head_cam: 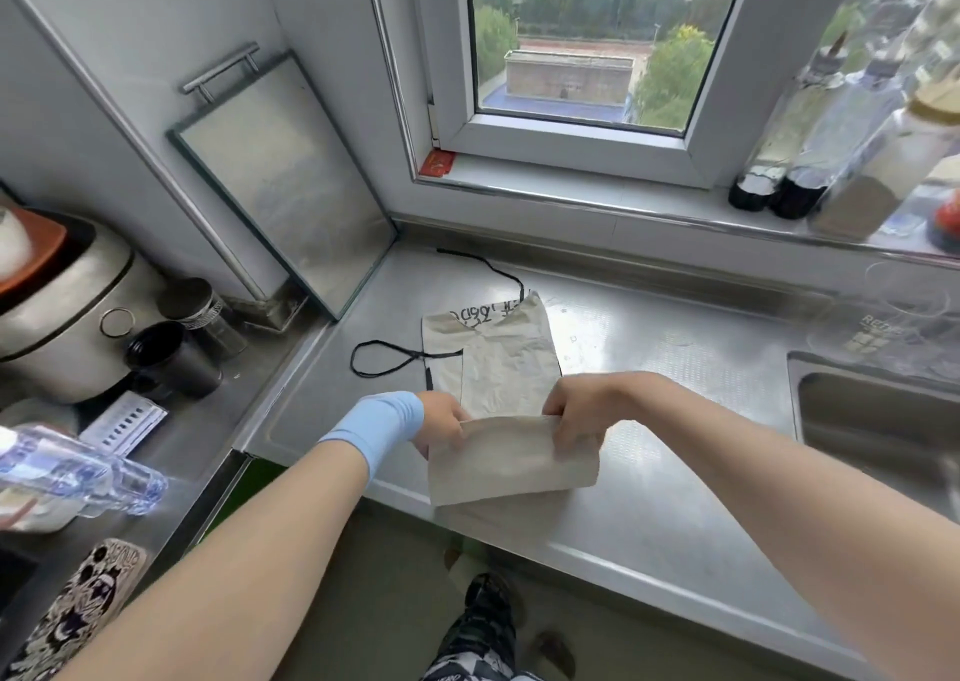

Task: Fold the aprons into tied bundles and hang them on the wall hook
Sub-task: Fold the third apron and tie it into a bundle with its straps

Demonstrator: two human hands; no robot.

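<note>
Beige apron [498, 363] lies flat on steel counter [675, 472], near end folded up and reaching the counter's front edge. Left hand [441, 420] and right hand [576, 415] each pinch the fold's top edge, fingers curled on the cloth. Black print at the apron's far edge is unreadable. Black ties [384, 361] trail left. Glass [878, 327] reads "RED", the rest blurred. Bare counter lies between apron and sink [872, 420].

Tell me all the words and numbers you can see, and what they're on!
"RE": pale letters on the clear glass beside the sink; the rest is blurred.
Black print on the apron: upside down, partly folded under, unreadable.
Red sticker on the window frame: too small to read.
White card: dark marks, too small to read.
</note>
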